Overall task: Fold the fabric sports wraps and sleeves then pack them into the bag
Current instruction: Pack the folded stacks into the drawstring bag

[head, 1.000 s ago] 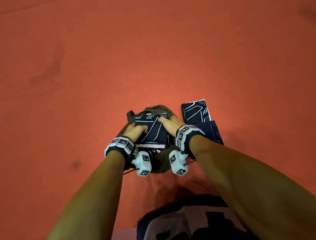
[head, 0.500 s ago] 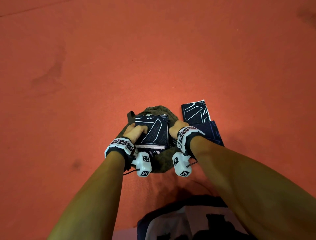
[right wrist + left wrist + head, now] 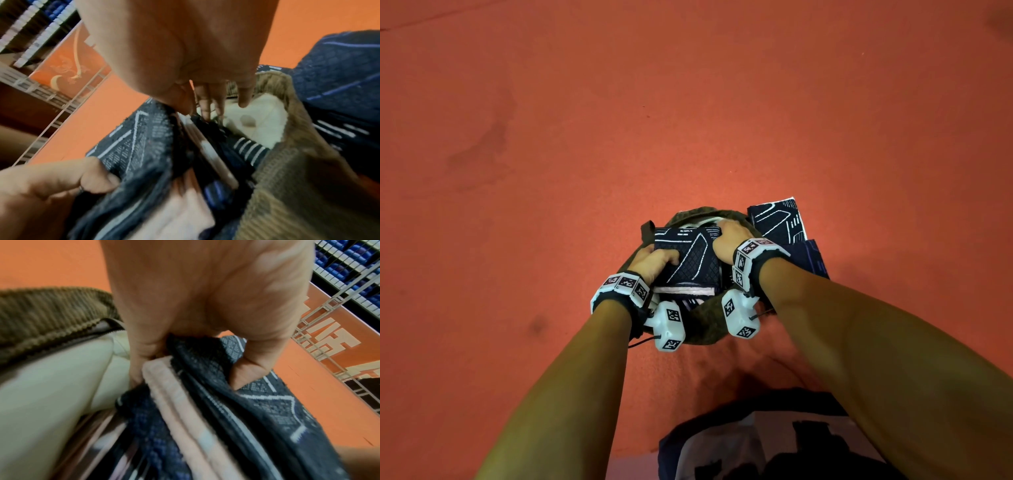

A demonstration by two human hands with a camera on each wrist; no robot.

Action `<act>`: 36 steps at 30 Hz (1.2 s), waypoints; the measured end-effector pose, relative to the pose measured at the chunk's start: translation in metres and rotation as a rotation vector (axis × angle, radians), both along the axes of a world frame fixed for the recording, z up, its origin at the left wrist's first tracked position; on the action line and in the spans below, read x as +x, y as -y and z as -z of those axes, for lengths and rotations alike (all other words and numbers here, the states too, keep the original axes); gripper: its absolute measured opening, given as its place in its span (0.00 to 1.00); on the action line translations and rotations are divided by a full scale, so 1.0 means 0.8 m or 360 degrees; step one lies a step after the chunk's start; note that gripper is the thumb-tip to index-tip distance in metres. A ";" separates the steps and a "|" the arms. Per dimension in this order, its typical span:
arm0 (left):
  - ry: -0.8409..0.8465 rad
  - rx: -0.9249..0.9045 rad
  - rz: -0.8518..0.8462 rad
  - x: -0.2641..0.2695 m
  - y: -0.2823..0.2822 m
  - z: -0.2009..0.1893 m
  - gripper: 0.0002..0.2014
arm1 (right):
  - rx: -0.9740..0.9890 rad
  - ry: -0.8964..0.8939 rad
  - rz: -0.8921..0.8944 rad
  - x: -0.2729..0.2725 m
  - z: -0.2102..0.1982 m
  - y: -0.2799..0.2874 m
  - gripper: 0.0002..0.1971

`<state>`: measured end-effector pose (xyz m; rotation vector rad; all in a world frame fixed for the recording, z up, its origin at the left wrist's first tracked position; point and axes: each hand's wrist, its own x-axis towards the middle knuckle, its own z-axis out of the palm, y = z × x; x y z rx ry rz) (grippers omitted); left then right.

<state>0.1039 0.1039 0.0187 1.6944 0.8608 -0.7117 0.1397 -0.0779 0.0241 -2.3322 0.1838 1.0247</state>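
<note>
From the head view, the folded sleeve sits in the mouth of the brown bag on the orange floor. The left wrist view shows the left hand pinching its edge, thumb on top. In the right wrist view, the right hand reaches into the bag with straight fingers beside the sleeve.

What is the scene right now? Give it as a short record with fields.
surface: orange floor
bag: brown corduroy bag, open, pale lining
left hand: pinches the folded stack at its near edge
right hand: fingers reach into the bag at the stack's far side
stack: at the bag's mouth
outside the bag: folded pieces on the right
</note>
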 end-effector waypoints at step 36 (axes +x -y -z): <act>0.0436 0.0485 0.0293 0.023 0.026 0.039 0.15 | -0.0090 0.0660 0.0009 -0.001 0.010 0.013 0.08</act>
